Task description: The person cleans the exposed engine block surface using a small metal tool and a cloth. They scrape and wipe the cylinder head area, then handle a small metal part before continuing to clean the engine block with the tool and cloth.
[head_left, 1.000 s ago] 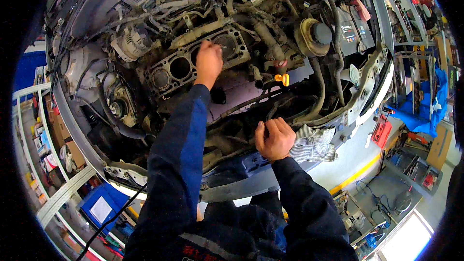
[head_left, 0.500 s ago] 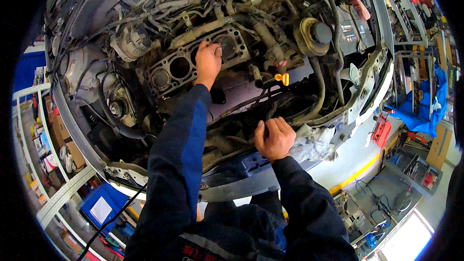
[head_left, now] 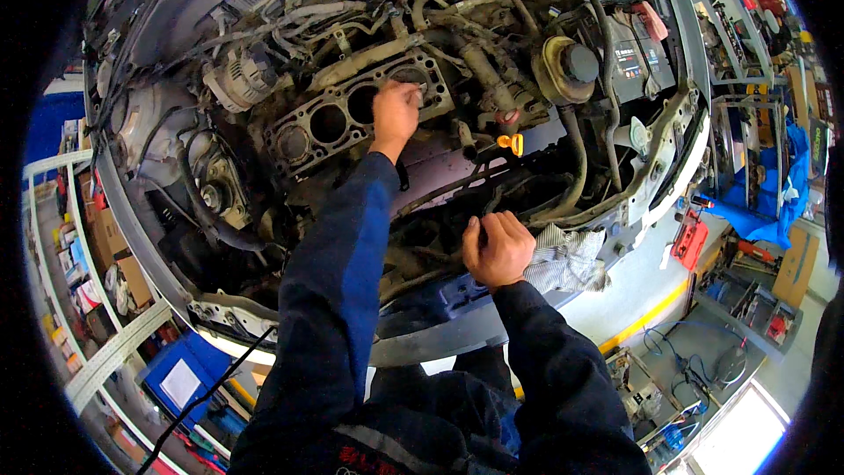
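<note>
I lean over an open car engine bay. My left hand [head_left: 395, 113] reaches far in and rests on the bare engine block [head_left: 330, 123], at the rightmost of its open cylinder bores. Its fingers are closed around a small metal tool [head_left: 421, 87] whose tip pokes out toward the block's right end. My right hand [head_left: 497, 248] is nearer to me, fingers curled over the edge of the front crossmember [head_left: 457, 334]. A grey rag [head_left: 570, 257] lies right beside that hand.
An alternator [head_left: 242, 79] sits left of the block, and a yellow dipstick handle [head_left: 510, 142] and a round reservoir [head_left: 567, 66] to its right. Hoses and cables cross the bay. A blue box [head_left: 180, 378] and shelves stand at the left, a red tool [head_left: 688, 237] and workbenches at the right.
My left hand has shifted slightly to the right along the engine block. My right hand has stayed on the front edge.
</note>
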A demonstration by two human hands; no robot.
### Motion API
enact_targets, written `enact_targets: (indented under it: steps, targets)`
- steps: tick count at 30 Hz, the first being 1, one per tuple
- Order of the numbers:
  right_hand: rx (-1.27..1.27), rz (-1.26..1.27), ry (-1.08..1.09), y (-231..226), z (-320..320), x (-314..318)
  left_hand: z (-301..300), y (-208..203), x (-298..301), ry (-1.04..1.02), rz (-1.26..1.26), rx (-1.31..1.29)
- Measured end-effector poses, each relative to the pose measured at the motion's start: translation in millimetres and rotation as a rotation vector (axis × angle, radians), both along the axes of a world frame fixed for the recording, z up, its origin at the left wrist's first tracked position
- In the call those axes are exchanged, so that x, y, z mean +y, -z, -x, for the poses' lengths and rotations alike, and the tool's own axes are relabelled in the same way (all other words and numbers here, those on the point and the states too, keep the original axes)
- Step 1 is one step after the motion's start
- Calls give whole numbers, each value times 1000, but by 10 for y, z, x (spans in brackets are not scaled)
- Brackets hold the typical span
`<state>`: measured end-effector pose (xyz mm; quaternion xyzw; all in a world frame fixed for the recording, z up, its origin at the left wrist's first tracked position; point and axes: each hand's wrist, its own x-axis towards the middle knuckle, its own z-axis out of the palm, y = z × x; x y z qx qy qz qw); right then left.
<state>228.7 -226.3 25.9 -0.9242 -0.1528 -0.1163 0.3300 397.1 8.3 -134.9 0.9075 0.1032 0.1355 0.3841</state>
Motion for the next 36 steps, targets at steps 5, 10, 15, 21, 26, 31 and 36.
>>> enact_targets:
  steps: [5,10,15,21,26,31,36]
  targets:
    - [4,12,30,-19,12,31,196,-40,59,-14,46,72]
    - [21,71,72,-14,33,32,713,-140,308,-80,-3,63]
    - [49,107,106,-8,51,24,1161,-195,571,-316,194,330]
    - [34,81,89,11,61,50,1104,88,329,-251,108,145]
    - [32,69,107,27,67,52,1123,112,258,-491,122,128]
    - [36,76,114,10,70,55,996,131,58,-350,101,99]
    - [31,89,102,32,71,50,903,108,18,-407,10,48]
